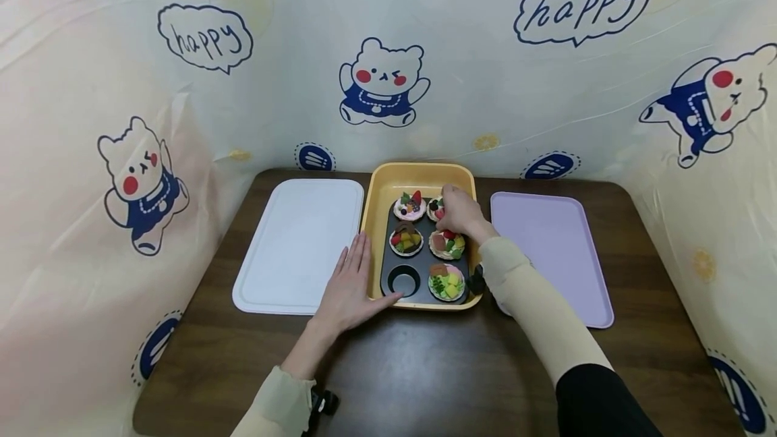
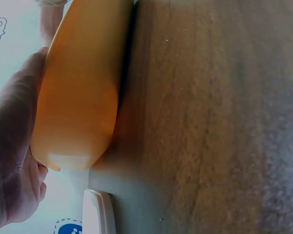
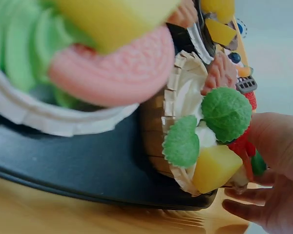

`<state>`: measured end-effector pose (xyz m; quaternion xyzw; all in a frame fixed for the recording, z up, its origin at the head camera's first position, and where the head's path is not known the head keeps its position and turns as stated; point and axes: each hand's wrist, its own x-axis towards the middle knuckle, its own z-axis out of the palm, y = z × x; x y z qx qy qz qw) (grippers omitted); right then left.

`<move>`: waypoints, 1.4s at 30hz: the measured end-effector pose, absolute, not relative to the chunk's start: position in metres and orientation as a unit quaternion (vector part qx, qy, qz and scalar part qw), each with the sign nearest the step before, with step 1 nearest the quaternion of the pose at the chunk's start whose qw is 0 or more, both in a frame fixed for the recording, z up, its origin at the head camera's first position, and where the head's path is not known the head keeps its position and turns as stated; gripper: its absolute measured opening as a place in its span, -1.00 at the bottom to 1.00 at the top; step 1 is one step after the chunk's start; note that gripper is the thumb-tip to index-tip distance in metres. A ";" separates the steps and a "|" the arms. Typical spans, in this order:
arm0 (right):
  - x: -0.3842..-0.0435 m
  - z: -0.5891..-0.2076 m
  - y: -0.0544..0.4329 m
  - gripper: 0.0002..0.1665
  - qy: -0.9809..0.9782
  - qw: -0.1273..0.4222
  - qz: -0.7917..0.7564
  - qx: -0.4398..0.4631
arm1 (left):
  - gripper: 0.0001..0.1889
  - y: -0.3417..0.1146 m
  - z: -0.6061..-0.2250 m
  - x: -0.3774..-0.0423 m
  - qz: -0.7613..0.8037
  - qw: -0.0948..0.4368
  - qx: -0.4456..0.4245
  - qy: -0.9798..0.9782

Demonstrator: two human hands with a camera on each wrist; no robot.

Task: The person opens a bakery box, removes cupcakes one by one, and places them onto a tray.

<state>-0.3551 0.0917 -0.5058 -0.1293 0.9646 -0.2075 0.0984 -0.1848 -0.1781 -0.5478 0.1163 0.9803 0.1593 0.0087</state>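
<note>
A dark muffin tin [image 1: 425,292] lies inside a yellow tray [image 1: 388,177], and several cupcakes in pale paper cases sit in its cups. At the back right cup, my right hand [image 1: 464,211] holds a berry-topped cupcake [image 1: 434,209] between thumb and fingers; its far side is hidden by the hand. Just in front of that stands a cupcake with green leaves and yellow cubes [image 3: 205,131]. The front left cup [image 1: 403,280] shows its dark inside. My left hand [image 1: 351,288] rests with straight fingers along the tray's left rim, thumb over the front corner.
To the left lies a white tray [image 1: 297,241], and to the right a lilac tray [image 1: 546,241], partly under my right forearm. All stand on a dark brown wooden table [image 1: 419,369]. A printed curtain [image 1: 473,86] hangs behind and at both sides.
</note>
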 end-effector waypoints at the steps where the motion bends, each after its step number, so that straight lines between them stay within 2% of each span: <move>1: -0.354 -0.506 0.092 -0.18 0.965 0.092 -0.208 -0.132 | 0.43 -0.178 -0.548 -0.185 0.161 0.006 0.117 0.980; 7: -0.353 -0.504 0.095 -0.06 0.963 0.072 -0.217 -0.144 | 0.42 -0.177 -0.551 -0.185 0.174 -0.005 0.121 0.977; 20: -0.349 -0.491 0.106 -0.06 0.921 0.057 -0.351 -0.163 | 0.41 -0.178 -0.552 -0.186 0.187 -0.010 0.121 0.975; 28: -0.345 -0.498 0.108 -0.08 0.892 0.026 -0.419 -0.166 | 0.41 -0.177 -0.552 -0.185 0.194 -0.005 0.118 0.974; 42: -0.340 -0.497 0.112 -0.02 0.833 0.039 -0.542 -0.108 | 0.41 -0.177 -0.553 -0.185 0.195 0.000 0.116 0.974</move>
